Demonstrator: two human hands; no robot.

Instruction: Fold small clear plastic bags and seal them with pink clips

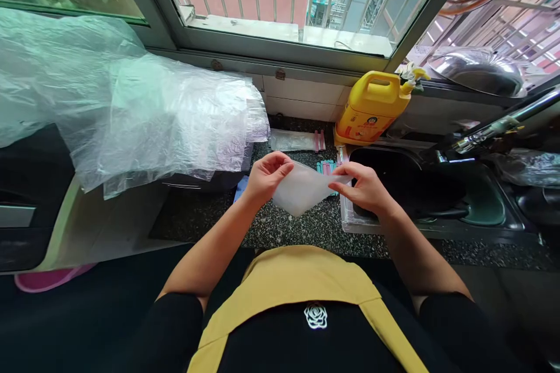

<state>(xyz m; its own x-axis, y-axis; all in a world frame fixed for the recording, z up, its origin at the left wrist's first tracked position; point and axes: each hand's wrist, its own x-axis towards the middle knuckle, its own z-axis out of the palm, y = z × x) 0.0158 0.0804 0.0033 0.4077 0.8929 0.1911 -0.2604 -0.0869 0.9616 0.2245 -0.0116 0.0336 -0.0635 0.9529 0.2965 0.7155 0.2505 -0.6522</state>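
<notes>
A translucent white plastic bag is stretched between my two hands above the speckled dark counter. My left hand pinches its upper left edge between thumb and fingers. At the opposite corner my right hand grips it the same way. Partly hidden behind the bag lie several teal and pink clips. Farther back, a clear plastic packet rests on the counter beside two pink clips.
A yellow jug with a pump stands by the window, right of the clips. The dark sink and its faucet are at the right. Large clear plastic sheeting covers things on the left. A pink basin is low at left.
</notes>
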